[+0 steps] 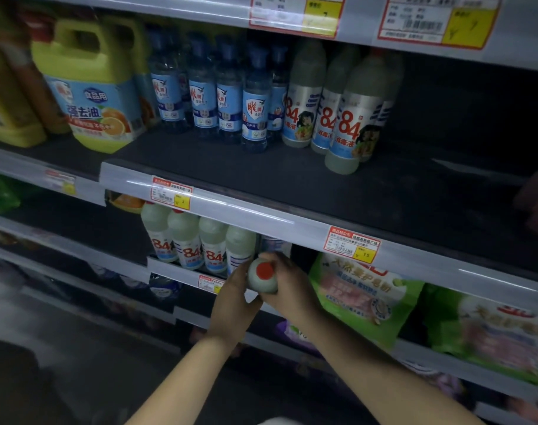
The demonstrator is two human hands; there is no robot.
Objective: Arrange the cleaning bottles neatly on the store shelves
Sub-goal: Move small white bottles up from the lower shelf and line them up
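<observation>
Head view looks down at dark store shelves. Both hands hold one pale see-through plastic bottle with a round red cap (264,276). The left hand (232,297) wraps its left side, and the right hand (287,286) wraps its right side and back. The held bottle sits at the front edge of the lower shelf with the grey price rail (181,273). It is just to the right of a row of four white bottles with red "84" labels (197,243) that stand side by side on that same shelf. A green and pink soft bag of washing powder (362,297) leans to the right of the held bottle. On the shelf above the row stand more white "84" bottles (349,118), a bunch of clear bottles with blue caps and blue labels (227,96), and a big yellow-green jug with a handle (96,84). Red and yellow price tags (352,245) are stuck on the rails.
</observation>
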